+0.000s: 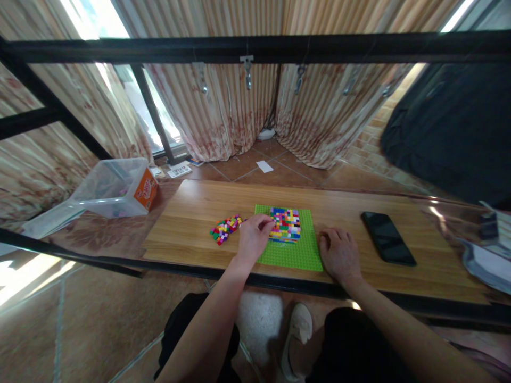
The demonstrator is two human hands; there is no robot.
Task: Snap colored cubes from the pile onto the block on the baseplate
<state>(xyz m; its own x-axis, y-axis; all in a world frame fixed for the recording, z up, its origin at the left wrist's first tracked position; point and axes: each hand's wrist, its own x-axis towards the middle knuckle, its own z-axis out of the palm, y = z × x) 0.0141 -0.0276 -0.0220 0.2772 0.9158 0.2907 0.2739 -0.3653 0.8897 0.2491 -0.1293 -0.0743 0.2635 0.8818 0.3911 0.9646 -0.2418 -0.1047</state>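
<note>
A block of many-coloured toy building bricks point(285, 226) stands on a green studded baseplate point(307, 255). My left hand point(254, 235) is at the block's left side, thumb and fingertips pinched together against its edge; anything between them is too small or hidden to make out. To the left of that hand lies a loose pile of small coloured bricks point(225, 229). My right hand point(340, 254) rests on the tabletop at the baseplate's right edge, fingers loosely bent and holding nothing.
A black phone point(388, 238) lies on the wooden table point(191, 207), right of my right hand. Beyond the table's left end sits a clear plastic box point(115, 189) with an orange label. A dark metal bar point(255, 49) with hanging clips crosses above, before curtains.
</note>
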